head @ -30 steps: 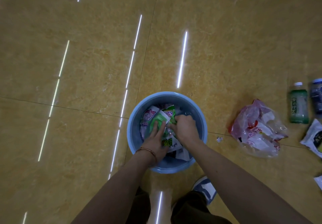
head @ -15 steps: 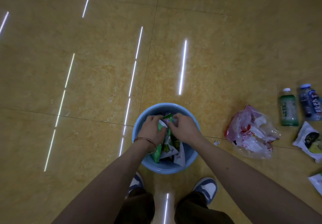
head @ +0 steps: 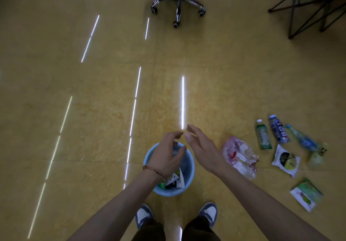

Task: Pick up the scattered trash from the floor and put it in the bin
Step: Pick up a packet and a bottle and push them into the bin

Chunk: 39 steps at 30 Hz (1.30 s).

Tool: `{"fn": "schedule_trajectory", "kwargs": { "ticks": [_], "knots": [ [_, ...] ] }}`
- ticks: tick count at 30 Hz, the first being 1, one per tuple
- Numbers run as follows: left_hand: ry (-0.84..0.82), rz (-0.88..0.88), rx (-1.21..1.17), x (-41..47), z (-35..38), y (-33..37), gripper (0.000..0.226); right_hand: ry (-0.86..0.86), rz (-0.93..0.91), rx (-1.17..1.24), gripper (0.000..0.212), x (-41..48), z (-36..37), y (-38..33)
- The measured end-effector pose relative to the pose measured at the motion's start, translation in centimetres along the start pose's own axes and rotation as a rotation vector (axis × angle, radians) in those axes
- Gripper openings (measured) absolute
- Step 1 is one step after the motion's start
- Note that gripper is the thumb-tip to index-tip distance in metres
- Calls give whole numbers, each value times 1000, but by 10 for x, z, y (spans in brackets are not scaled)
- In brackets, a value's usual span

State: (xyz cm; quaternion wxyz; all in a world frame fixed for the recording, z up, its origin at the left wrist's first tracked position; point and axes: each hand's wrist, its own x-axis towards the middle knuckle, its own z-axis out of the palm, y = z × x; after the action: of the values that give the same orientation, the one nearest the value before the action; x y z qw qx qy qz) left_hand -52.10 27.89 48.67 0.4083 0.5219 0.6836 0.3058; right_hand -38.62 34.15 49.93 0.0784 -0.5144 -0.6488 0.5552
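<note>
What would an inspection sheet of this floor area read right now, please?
Surface: glossy yellow tiled floor.
Job's things: blue bin holds wrappers; right of it on the floor lie plastic bag, green bottle, dark bottle, clear bottle, white packet, green packet.
Clutter: nothing seen.
Hands: left hand and right hand raised near the bin, empty, fingers relaxed.
Cables: nothing seen.
Surroundings: chair base, black frame far off; shoes beside bin.

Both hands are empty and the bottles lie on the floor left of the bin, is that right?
Not quite: the head view shows the bottles lying on the floor right of the bin, not left. The left hand and right hand are indeed empty.
</note>
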Motion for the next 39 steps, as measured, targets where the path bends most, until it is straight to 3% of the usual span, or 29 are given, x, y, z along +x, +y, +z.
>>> {"fn": "schedule_trajectory", "kwargs": {
  "ticks": [6,8,12,15,22,25,36,39],
  "knots": [
    [-72,249,-29,-25,-31,106,33,133,49,415,87,-58,-22,-87],
    [-97,303,-29,-29,-44,138,40,195,21,422,85,-79,-40,-111],
    [-145,350,-35,-37,-51,200,39,342,-35,383,59,-134,-89,-137],
    [-168,423,-26,-47,-44,244,32,475,-46,330,73,-184,-128,-138],
    [-245,559,19,-90,14,335,11,704,-8,271,55,-322,-209,-88],
    [-296,533,53,-119,59,369,15,787,33,228,39,-388,-241,-57],
    [-466,569,-2,-212,214,471,10,958,106,121,50,-580,-326,51],
    [-495,596,69,-215,244,484,25,976,123,133,53,-602,-335,75]
  ]
}}
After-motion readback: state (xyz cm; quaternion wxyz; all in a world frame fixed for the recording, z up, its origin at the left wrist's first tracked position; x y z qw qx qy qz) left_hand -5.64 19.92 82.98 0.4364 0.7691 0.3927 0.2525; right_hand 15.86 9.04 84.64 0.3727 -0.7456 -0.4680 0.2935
